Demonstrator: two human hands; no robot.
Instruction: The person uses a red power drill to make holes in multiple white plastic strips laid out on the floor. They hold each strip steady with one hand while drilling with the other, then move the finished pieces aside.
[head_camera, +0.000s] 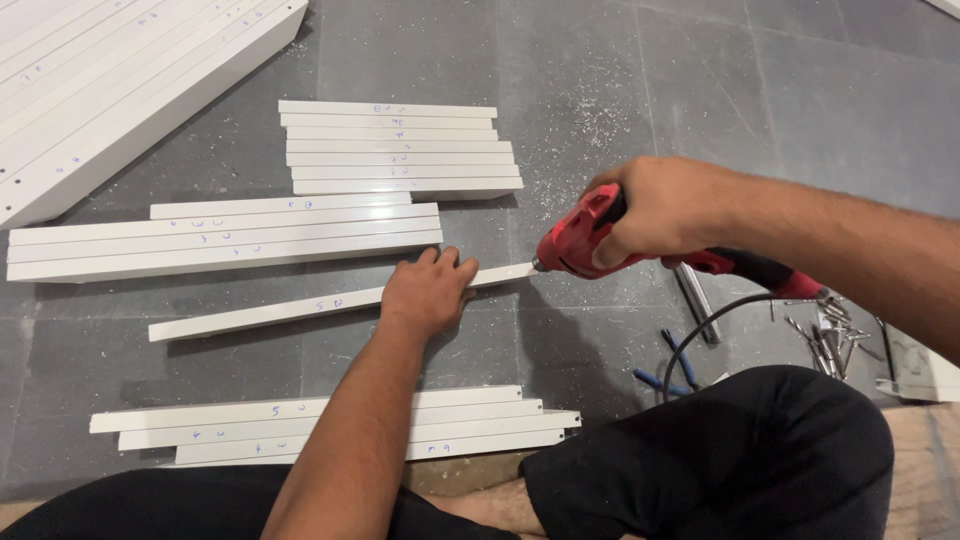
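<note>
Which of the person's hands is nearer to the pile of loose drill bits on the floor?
Right. The right hand grips the red drill, left of the drill bits. The left hand presses the single white strip, farther away.

Your left hand (428, 290) hides the strip's (270, 312) middle. Your drill's (585, 240) bit is too small to see. Panels (110, 90) at 10 o'clock are cut off.

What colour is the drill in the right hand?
Red body, dark handle; drill, head view.
</note>
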